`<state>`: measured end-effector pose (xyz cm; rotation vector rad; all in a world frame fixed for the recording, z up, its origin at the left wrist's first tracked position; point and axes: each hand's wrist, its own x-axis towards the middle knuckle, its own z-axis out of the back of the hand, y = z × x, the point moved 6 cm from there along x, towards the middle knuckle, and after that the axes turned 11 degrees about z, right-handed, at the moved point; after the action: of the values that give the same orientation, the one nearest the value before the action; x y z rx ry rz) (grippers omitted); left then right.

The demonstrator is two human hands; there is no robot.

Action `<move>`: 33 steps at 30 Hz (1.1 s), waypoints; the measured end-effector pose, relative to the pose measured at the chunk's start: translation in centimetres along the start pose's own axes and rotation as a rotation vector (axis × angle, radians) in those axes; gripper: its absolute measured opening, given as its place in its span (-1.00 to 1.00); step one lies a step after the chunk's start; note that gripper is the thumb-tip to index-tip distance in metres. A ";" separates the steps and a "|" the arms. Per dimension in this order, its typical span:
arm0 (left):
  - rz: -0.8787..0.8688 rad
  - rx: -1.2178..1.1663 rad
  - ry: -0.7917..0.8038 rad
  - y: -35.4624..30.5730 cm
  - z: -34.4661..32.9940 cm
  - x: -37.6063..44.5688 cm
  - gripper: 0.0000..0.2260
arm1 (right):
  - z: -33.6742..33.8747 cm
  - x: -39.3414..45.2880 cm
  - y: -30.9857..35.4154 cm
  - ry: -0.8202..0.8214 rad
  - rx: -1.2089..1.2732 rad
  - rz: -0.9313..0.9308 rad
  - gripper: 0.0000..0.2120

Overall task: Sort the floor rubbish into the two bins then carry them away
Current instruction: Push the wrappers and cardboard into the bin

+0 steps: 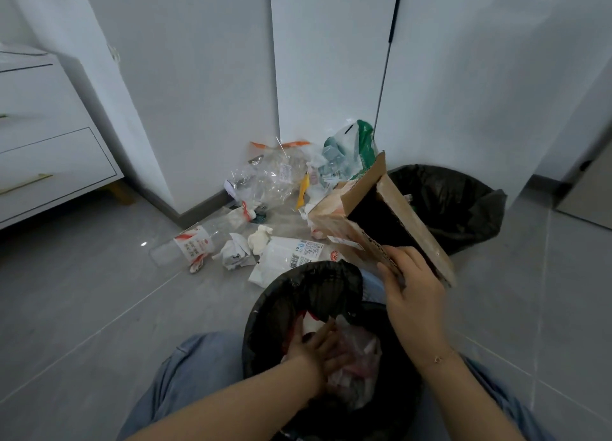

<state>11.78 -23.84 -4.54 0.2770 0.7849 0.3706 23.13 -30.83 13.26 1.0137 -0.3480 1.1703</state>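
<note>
Pressing down rubbish while holding a cardboard box.

The left hand [323,351] is reaching into the near bin [265,311], fingers lying flat on the crumpled wrappers [357,361], gripping nothing, likely packing them to make room. The right hand [412,281] is gripping the cardboard box [357,205] by its near end, fingers curled round the edge; its long axis is running away from the fingertips, open side facing left, over the floor between the bins, probably bound for the far bin [463,192] just right of those fingers.

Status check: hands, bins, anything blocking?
Left hand pressing rubbish down inside near bin. Right hand grips cardboard box, held above the floor. Far bin open behind box. Rubbish pile remains on floor.
</note>
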 end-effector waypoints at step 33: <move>0.237 -1.316 -0.703 14.3 6.6 -10.1 -0.81 | 4.0 7.9 7.0 -0.011 0.142 0.163 -0.70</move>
<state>6.86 -15.97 11.67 -0.7220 -0.2786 0.8692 21.19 -29.11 24.22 1.1319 -0.3654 1.3524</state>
